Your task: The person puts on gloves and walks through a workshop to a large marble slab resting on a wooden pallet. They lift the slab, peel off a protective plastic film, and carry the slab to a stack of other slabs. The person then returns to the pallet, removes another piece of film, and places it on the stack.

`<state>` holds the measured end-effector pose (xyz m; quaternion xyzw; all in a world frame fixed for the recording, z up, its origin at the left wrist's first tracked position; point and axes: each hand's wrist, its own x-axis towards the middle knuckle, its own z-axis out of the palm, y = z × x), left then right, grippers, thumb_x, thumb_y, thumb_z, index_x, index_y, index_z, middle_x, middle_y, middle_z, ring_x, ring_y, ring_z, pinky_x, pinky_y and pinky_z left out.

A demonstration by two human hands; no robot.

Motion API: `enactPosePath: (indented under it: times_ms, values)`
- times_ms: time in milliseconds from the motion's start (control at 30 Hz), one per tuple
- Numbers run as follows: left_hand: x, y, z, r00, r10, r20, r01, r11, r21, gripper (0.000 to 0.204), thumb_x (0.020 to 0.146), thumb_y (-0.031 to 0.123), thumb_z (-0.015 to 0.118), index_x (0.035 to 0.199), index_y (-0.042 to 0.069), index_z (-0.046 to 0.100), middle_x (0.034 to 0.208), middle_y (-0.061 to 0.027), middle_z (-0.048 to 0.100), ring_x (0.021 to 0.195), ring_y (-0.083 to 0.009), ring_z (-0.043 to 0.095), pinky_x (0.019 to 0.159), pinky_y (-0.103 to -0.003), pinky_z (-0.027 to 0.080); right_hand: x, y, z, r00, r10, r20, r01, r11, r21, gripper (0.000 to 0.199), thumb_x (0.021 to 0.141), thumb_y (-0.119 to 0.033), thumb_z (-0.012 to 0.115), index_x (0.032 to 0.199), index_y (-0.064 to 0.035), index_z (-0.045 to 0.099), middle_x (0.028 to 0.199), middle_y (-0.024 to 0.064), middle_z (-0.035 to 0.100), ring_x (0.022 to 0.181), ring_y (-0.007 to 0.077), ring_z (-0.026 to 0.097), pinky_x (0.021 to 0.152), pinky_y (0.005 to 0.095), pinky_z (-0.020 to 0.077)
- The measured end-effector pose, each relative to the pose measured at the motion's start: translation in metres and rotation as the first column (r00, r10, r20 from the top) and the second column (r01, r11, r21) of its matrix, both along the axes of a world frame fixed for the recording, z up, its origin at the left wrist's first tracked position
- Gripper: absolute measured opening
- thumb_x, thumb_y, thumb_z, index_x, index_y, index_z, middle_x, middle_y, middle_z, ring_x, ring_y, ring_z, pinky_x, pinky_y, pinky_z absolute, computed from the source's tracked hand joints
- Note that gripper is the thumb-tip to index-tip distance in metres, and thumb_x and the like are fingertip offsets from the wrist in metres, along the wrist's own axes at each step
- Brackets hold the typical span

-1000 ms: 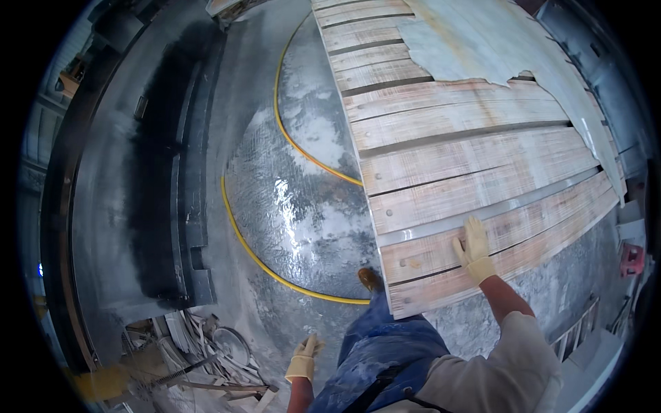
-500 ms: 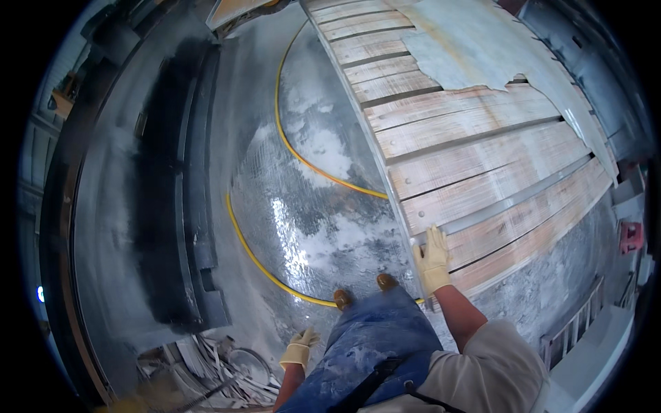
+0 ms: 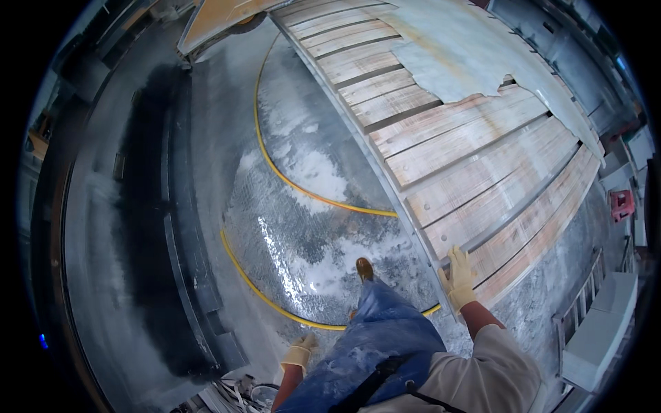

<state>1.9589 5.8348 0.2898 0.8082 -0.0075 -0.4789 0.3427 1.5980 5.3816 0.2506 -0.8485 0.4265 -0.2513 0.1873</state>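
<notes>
My right hand [image 3: 460, 279], in a cream work glove, rests with fingers stretched flat on the near left corner of a wooden-slatted table [image 3: 441, 148]. It touches the slats beside the table's metal side rail [image 3: 358, 127] and grips nothing that I can see. A pale green-grey stone slab [image 3: 461, 62] with a ragged broken edge lies on the far part of the slats. My left hand [image 3: 299, 352], gloved the same way, hangs low at my left side. Its fingers look loosely extended, and nothing shows in them.
A yellow hose [image 3: 289, 180] curves over the wet, white-dusted floor [image 3: 310, 237]. A dark trough-like structure [image 3: 148, 227] runs along the left. An orange machine part [image 3: 217, 24] stands at the far end. Scrap strips [image 3: 237, 394] lie lower left; a red crate [image 3: 622, 205] and grey block [image 3: 599, 334] sit right.
I have stepped forward, one boot now ahead of the other. The view has turned, and more of the orange machine shows. My right hand stays on the table's corner; the left still hangs.
</notes>
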Motion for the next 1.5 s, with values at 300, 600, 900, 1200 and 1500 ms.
enactPosePath:
  times_ms: [300, 600, 900, 1200, 1500]
  values:
    - [0.121, -0.120, 0.036, 0.981, 0.189, -0.039, -0.193, 0.969, -0.158, 0.061, 0.102, 0.041, 0.065, 0.134, -0.010, 0.057, 0.113, -0.0198, 0.073, 0.097, -0.0259, 0.072, 0.088, -0.035, 0.057, 0.073, -0.049, 0.098, 0.987, -0.044, 0.152, 0.026, 0.993, 0.117, 0.064, 0.084, -0.024, 0.078, 0.136, 0.0072, 0.057, 0.142, 0.0305, 0.056, 0.131, 0.0490, 0.054, 0.116, 0.0543, 0.0400]
    - [0.212, -0.183, 0.080, 0.969, -0.220, 0.115, 0.231, 0.969, -0.086, 0.058, 0.102, 0.039, 0.067, 0.129, -0.012, 0.057, 0.114, -0.0204, 0.072, 0.096, -0.0271, 0.073, 0.083, -0.036, 0.058, 0.266, -0.189, 0.160, 0.963, -0.080, 0.257, 0.099, 0.993, -0.063, 0.068, 0.082, -0.022, 0.079, 0.137, 0.0096, 0.055, 0.140, 0.0331, 0.056, 0.129, 0.0496, 0.055, 0.113, 0.0527, 0.0423]
    - [0.401, -0.216, 0.023, 1.000, 0.028, 0.014, -0.025, 0.979, -0.200, 0.052, 0.099, 0.040, 0.069, 0.121, -0.007, 0.062, 0.107, -0.0181, 0.074, 0.095, -0.0263, 0.073, 0.082, -0.038, 0.059, 0.367, -0.312, 0.136, 0.931, -0.357, 0.080, 0.364, 0.925, -0.109, 0.072, 0.081, -0.028, 0.078, 0.138, 0.0101, 0.054, 0.141, 0.0324, 0.057, 0.131, 0.0456, 0.055, 0.115, 0.0496, 0.0421]
    - [0.454, -0.343, 0.112, 0.991, 0.118, 0.065, -0.109, 0.985, -0.132, 0.060, 0.097, 0.044, 0.070, 0.126, -0.008, 0.060, 0.105, -0.0186, 0.075, 0.094, -0.0261, 0.074, 0.085, -0.037, 0.059, 0.402, -0.477, 0.165, 0.825, -0.542, -0.162, 0.531, 0.841, -0.108, 0.073, 0.084, -0.035, 0.075, 0.140, 0.0066, 0.053, 0.143, 0.0252, 0.057, 0.133, 0.0397, 0.054, 0.114, 0.0461, 0.0424]
    - [0.504, -0.418, 0.144, 0.994, -0.074, 0.077, 0.069, 0.995, 0.070, 0.067, 0.098, 0.047, 0.069, 0.134, -0.008, 0.053, 0.109, -0.0202, 0.075, 0.096, -0.0281, 0.074, 0.087, -0.039, 0.057, 0.453, -0.676, 0.143, 0.748, -0.600, -0.283, 0.620, 0.785, -0.026, 0.057, 0.086, -0.034, 0.070, 0.129, -0.0006, 0.056, 0.129, 0.0166, 0.061, 0.124, 0.0339, 0.058, 0.107, 0.0434, 0.0433]
